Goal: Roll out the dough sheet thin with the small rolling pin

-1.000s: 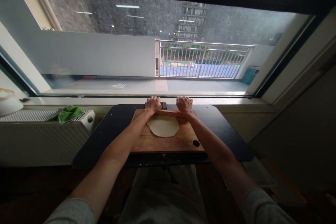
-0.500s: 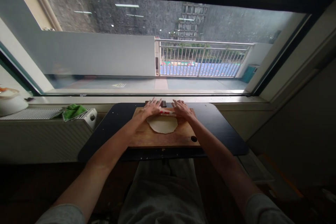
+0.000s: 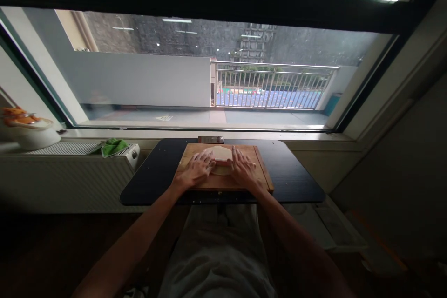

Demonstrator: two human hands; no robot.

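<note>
A flat round of pale dough (image 3: 220,152) lies on a wooden board (image 3: 265,167). Across it runs a rolling pin (image 3: 222,163), mostly covered by my hands, so only its middle shows. My left hand (image 3: 198,167) rests over the pin's left part, fingers stretched forward and palm down. Over the right part lies my right hand (image 3: 243,166), its fingers also extended flat. Neither hand is wrapped around the pin. Dough shows both beyond the pin and on the near side of it.
The board stands on a dark table (image 3: 293,172) below a wide window. A small flat dark object (image 3: 211,139) lies behind the board. To the left are a white radiator (image 3: 77,177), a green cloth (image 3: 114,146) on it, and a white container (image 3: 37,135) with something orange on top.
Both hands and the rolling pin have come back toward me, from the dough's far edge to its nearer part. The camera view has tilted up slightly.
</note>
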